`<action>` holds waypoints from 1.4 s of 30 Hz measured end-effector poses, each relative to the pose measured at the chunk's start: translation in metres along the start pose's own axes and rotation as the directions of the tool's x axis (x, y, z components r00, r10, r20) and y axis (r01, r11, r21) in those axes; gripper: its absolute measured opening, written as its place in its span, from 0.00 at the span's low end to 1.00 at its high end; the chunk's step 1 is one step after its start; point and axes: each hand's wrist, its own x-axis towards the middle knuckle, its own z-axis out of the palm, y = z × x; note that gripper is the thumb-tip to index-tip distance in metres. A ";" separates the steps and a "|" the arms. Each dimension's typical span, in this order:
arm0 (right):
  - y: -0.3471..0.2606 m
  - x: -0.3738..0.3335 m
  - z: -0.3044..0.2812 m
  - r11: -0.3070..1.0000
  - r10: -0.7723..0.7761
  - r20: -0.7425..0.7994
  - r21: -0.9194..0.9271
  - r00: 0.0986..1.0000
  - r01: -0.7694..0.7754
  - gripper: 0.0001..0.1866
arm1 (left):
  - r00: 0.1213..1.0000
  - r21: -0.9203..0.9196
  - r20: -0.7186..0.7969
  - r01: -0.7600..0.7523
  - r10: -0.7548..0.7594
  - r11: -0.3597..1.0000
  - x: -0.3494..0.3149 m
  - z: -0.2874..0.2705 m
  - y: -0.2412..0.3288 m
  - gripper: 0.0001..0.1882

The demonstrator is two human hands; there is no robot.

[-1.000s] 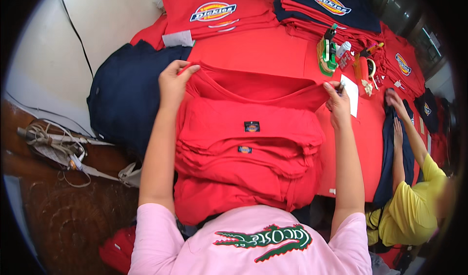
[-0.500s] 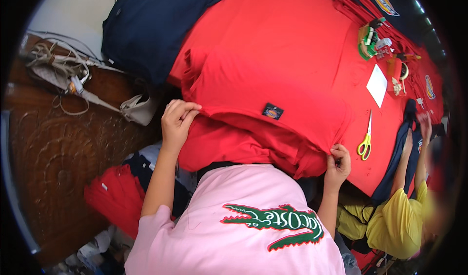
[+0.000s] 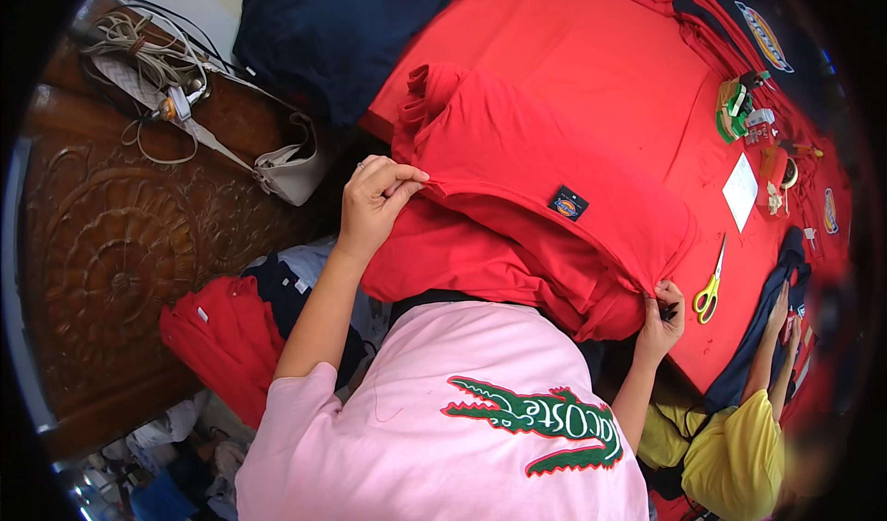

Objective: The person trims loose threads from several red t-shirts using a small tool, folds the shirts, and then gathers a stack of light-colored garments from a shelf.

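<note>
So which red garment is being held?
The garment with the black neck label, its edge pinched by left hand and right hand; the red pile at lower left is untouched.

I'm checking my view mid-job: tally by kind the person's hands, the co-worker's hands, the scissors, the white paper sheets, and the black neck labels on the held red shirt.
Left hand and right hand: 2
Co-worker's hands: 2
Scissors: 1
White paper sheet: 1
Black neck label: 1
Total: 7

On my feed I see red tabletop (image 3: 591, 82): yellow-handled scissors (image 3: 707, 300), white paper (image 3: 740, 194) beyond, navy garment (image 3: 342, 36) at far left.
</note>
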 end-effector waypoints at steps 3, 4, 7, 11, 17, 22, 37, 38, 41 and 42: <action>-0.002 -0.004 0.006 0.997 -0.043 -0.075 -0.060 0.996 0.039 0.11 | 1.000 0.007 0.009 -0.021 0.021 1.000 0.003 0.000 0.001 0.08; -0.006 -0.005 0.008 0.992 -0.048 -0.082 -0.124 0.995 0.038 0.11 | 1.000 -0.011 0.013 -0.017 0.017 1.000 0.003 0.000 0.001 0.08; -0.014 -0.006 0.013 0.989 -0.061 -0.081 -0.136 0.995 0.050 0.10 | 1.000 -0.035 0.022 0.003 -0.002 0.999 0.000 0.001 0.004 0.09; -0.015 -0.004 0.017 0.995 -0.039 -0.091 -0.100 0.995 0.029 0.11 | 0.998 -0.052 0.060 0.022 -0.018 0.998 -0.005 0.001 -0.003 0.09; -0.028 -0.006 0.016 0.996 -0.032 -0.104 -0.087 0.994 0.023 0.11 | 0.987 -0.146 0.066 0.155 -0.146 0.977 -0.009 0.009 -0.006 0.05; -0.029 -0.006 0.016 1.000 -0.013 -0.092 -0.022 0.996 0.011 0.12 | 0.975 -0.163 0.031 0.221 -0.219 0.962 -0.017 0.014 -0.014 0.05; -0.039 0.011 0.011 0.990 0.121 -0.205 0.099 0.971 -0.102 0.06 | 0.514 0.033 0.793 -0.573 0.327 0.819 0.010 0.183 0.135 0.29; -0.042 0.009 0.011 0.995 0.092 -0.162 -0.011 0.983 -0.095 0.05 | 0.422 0.151 0.902 -0.506 0.091 0.849 0.032 0.189 0.144 0.33; -0.037 0.001 0.018 0.962 -0.137 -0.043 -0.244 0.990 0.122 0.05 | 0.479 0.087 0.872 -0.362 0.105 0.928 0.096 0.218 0.129 0.37; -0.036 0.001 0.021 0.943 -0.176 -0.025 -0.291 0.984 0.161 0.06 | 0.512 0.045 0.823 -0.490 0.245 0.871 0.118 0.233 0.093 0.36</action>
